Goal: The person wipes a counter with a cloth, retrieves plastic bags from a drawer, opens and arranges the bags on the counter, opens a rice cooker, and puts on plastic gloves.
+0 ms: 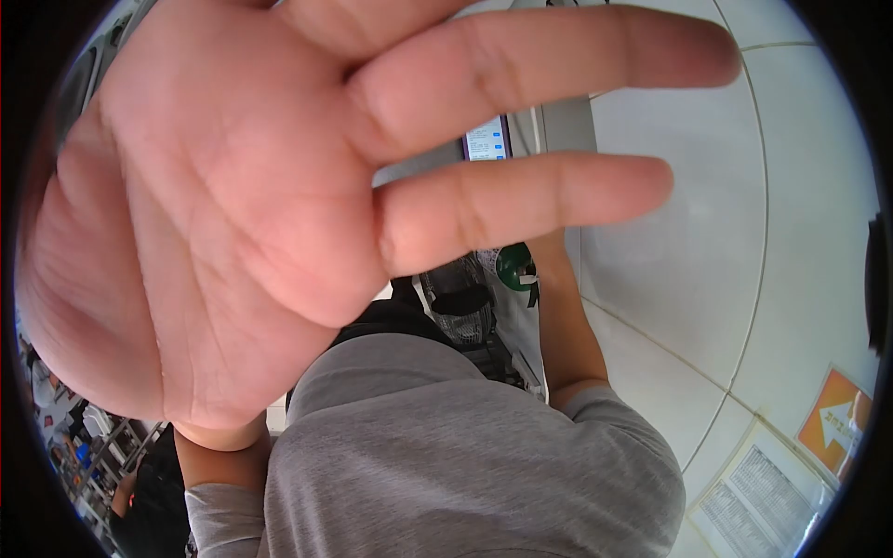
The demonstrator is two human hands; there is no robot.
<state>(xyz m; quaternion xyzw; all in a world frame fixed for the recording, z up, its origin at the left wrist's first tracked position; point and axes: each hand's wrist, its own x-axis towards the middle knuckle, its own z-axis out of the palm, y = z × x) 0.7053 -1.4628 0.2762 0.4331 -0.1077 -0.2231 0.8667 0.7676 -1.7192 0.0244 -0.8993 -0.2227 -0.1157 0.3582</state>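
My left hand (242,195) fills the upper left of the view, very close to the camera, palm facing me. Its visible fingers are stretched out to the right and spread apart, with nothing held in them. My right forearm (569,321) reaches forward on the right side, and my right hand is hidden behind the left fingers. Between two of those fingers shows part of a phone (486,139) with a lit screen. Beside my right wrist is a round dark green thing (513,267), whose kind I cannot make out.
A white tiled wall (670,214) runs along the right, with a printed sheet (758,498) and an orange arrow sign (834,423) on it. A dark mesh-like item (456,298) lies beyond my grey shirt (465,456). Another person (153,493) is at lower left, near cluttered shelves (98,456).
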